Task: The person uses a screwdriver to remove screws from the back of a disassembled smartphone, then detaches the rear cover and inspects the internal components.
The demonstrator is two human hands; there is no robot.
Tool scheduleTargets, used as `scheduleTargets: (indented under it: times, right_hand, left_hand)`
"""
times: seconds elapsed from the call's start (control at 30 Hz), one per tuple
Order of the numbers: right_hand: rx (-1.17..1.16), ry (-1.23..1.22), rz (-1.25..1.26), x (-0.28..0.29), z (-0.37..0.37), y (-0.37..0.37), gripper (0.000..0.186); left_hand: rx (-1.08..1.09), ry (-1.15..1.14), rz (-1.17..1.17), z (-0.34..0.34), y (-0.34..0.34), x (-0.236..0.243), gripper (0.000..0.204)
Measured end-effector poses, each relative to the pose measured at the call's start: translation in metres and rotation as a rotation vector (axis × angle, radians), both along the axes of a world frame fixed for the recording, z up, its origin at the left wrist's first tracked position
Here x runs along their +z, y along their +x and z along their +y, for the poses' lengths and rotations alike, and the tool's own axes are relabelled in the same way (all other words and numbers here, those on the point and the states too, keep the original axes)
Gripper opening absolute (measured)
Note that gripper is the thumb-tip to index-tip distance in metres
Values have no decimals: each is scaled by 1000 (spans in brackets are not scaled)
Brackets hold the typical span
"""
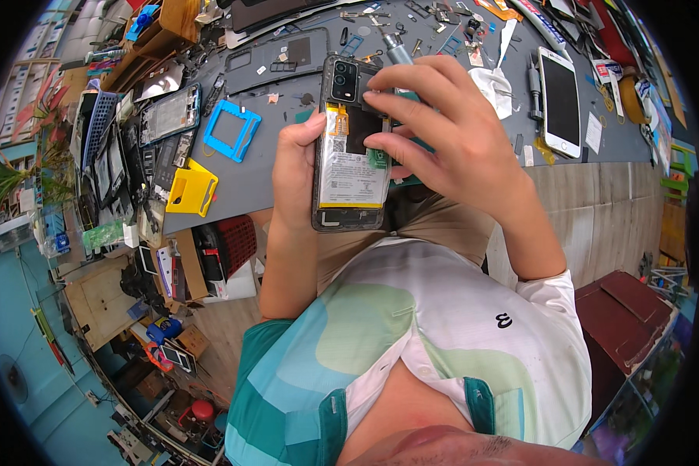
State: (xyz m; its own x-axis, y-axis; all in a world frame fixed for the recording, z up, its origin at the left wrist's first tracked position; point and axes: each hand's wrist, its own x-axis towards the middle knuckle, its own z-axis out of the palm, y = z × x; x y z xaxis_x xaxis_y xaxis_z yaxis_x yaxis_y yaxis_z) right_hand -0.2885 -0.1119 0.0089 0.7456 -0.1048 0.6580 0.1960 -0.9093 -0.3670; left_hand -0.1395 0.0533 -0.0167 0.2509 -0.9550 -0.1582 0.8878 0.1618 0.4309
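Observation:
An opened smartphone [354, 177] with its back cover off is held upright in my left hand [293, 159], thumb on its left edge and fingertips showing past its right edge. A pale battery with yellow strips fills its lower half; a dark camera module [344, 80] sits at the top left. Over the phone's upper right side hovers my right hand [470, 140], its curved fingers and thumb apart. These fingertips lie over or against the dark inner area near a small green piece [377, 158]; contact is hard to judge. Nothing shows between them.
On the grey worktable lie a dark phone back cover [303, 53], a blue frame [232, 130], a yellow holder [191, 189] and a phone frame [170, 116]. A white phone [559, 101] lies right, beside a screwdriver [534, 92]. Small parts scatter at the far side.

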Motion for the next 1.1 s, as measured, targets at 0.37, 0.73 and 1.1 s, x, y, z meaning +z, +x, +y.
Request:
scheduleTargets:
  times: [0.37, 0.73, 1.1]
  right_hand:
    - [44, -42, 0, 7, -4, 0, 34]
    - [-7, 203, -76, -3, -3, 4, 10]
    - [-28, 102, 48, 13, -8, -13, 42]
  left_hand:
    - [-41, -12, -243, -2, -4, 6, 75]
    - [-12, 78, -533, -12, -10, 14, 94]
    - [28, 226, -520, -15, -12, 15, 48]
